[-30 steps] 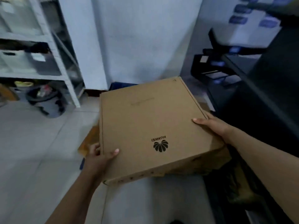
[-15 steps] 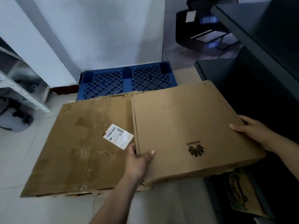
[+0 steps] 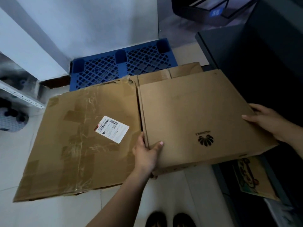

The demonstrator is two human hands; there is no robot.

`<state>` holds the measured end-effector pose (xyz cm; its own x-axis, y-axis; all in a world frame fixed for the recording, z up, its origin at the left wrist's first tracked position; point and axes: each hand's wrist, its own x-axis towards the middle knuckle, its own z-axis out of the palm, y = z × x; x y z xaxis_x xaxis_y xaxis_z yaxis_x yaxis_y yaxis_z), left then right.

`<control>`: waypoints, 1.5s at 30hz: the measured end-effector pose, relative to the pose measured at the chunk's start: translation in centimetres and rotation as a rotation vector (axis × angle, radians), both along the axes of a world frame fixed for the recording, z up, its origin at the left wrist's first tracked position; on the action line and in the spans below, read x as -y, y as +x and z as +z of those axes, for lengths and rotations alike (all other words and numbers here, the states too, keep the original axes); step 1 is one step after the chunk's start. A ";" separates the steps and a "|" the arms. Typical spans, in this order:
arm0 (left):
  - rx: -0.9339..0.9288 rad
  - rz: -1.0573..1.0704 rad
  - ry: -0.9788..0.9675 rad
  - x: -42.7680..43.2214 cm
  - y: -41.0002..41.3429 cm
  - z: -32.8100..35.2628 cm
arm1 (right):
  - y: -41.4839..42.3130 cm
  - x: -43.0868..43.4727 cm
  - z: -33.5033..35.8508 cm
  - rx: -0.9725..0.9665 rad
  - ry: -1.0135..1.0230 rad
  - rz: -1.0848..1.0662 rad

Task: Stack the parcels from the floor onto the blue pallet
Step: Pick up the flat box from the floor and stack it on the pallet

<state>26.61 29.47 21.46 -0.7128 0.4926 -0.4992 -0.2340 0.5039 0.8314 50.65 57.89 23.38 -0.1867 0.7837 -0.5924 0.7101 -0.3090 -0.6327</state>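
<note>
I hold a flat brown parcel [image 3: 193, 115] with a black petal logo, tilted slightly, to the right of centre. My left hand [image 3: 145, 154] grips its near left edge, thumb on top. My right hand [image 3: 268, 122] grips its right edge. To the left lies a large flat taped cardboard parcel [image 3: 78, 141] with a white shipping label, resting over the near part of the blue lattice pallet [image 3: 121, 66], which sits against the white wall. Another brown carton [image 3: 183, 71] peeks out behind the held parcel.
A dark cabinet [image 3: 262, 59] rises at the right. A printed cardboard piece [image 3: 252, 177] lies low at the right. A white metal shelf [image 3: 21, 97] stands at the left edge. My shoes [image 3: 170, 218] are at the bottom on the pale tiled floor.
My view has tipped down from the wall to the floor, revealing the pallet and the large taped parcel. The held parcel has shifted right and lower; both hands keep their grip.
</note>
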 end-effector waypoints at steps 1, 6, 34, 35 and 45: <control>-0.021 -0.016 -0.039 0.4 -0.4 -0.3 | -0.5 0.5 -0.5 -0.009 0.007 0.005; -0.187 -0.143 -0.159 2.8 -0.8 -1.5 | -2.0 2.8 -2.2 0.027 -0.028 0.040; -0.373 -0.254 -0.343 7.5 -2.5 5.9 | -2.2 13.3 2.8 0.509 0.184 0.623; -0.425 -0.285 -0.364 8.1 -2.6 6.7 | -2.7 14.3 4.2 0.478 0.102 0.686; -0.849 -0.697 -0.343 23.2 0.4 22.6 | -1.3 33.2 21.5 0.470 0.289 0.778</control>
